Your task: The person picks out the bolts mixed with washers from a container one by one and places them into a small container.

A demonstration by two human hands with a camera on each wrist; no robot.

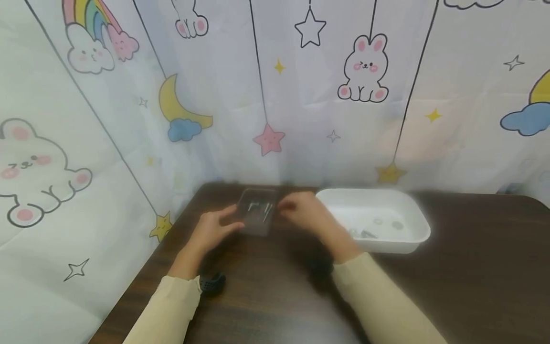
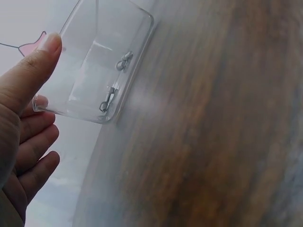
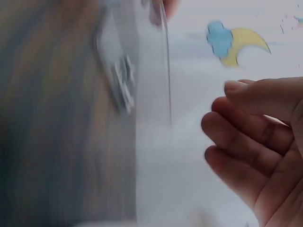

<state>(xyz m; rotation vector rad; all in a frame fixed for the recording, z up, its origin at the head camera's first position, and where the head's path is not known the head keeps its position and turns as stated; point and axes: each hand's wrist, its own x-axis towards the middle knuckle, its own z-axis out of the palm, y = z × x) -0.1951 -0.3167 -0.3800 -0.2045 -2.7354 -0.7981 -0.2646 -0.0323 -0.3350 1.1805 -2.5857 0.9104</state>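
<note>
1. Left hand [image 1: 215, 228] grips a clear, hard-walled box [image 1: 258, 220] between thumb and fingers, at the table's [image 1: 258, 286] far left.
2. Right hand [image 1: 306, 210], blurred in the head view, is relaxed beside the box, fingers loosely bent.
3. Shiny metal pieces [image 2: 109, 99] inside; exact kind unclear.
4. Rounded white tray [image 1: 399, 247], partly hidden by the right arm, on wood-grained tabletop.
</note>
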